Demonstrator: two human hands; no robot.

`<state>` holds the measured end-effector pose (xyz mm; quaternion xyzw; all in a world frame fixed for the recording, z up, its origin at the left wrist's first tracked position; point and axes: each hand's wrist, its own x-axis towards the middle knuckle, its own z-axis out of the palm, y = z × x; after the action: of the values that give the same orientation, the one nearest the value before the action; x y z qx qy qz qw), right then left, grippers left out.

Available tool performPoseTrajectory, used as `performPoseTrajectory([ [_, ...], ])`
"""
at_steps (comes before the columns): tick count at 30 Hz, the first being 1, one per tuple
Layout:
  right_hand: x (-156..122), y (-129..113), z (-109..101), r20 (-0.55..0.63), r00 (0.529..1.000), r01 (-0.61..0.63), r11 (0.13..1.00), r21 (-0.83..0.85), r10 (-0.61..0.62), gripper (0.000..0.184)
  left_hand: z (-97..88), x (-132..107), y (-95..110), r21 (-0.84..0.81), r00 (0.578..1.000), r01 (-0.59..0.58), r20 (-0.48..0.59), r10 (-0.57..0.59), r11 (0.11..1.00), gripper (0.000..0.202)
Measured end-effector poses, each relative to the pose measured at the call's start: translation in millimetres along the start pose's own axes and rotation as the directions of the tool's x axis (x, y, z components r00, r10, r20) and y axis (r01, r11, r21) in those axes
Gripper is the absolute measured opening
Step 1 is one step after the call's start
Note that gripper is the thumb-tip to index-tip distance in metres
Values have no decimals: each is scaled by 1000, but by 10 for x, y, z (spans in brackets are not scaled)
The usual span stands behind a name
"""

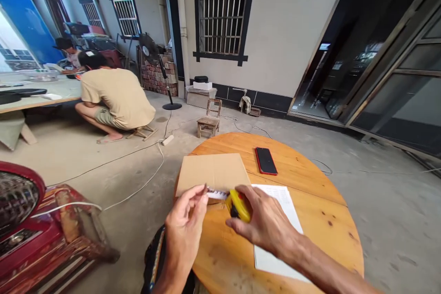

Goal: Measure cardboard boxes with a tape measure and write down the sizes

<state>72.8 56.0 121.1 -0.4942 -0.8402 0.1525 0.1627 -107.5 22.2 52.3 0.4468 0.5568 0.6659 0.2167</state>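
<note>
My right hand [265,220] is closed around a yellow tape measure [238,205] just above a round wooden table [320,220]. My left hand [186,223] pinches the end of the tape blade [217,194], a short length drawn out between the hands. The blade lies along the near edge of a brown cardboard sheet [212,171] on the table's left part. A white printed paper [280,202] lies under my right hand. A phone in a red case [265,161] rests face up farther back on the table.
A person in a beige shirt [115,98] squats on the concrete floor at the left, beside a long table [41,94]. A small wooden stool [209,121] and a standing fan [155,62] are behind. Cables cross the floor. A red object [31,225] sits at lower left.
</note>
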Motion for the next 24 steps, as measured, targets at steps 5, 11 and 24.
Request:
performPoseTrajectory([
  [5, 824, -63, 160, -82, 965, 242, 966, -95, -250, 43, -149, 50, -255, 473, 932, -288, -61, 357, 832, 36],
  [11, 1147, -46, 236, -55, 932, 354, 932, -79, -359, 56, -222, 107, -542, 613, 895, -384, 64, 441, 691, 37],
  [24, -491, 1456, 144, 93, 987, 154, 923, -352, -129, 41, -72, 104, -442, 536, 883, -389, -16, 470, 749, 48],
])
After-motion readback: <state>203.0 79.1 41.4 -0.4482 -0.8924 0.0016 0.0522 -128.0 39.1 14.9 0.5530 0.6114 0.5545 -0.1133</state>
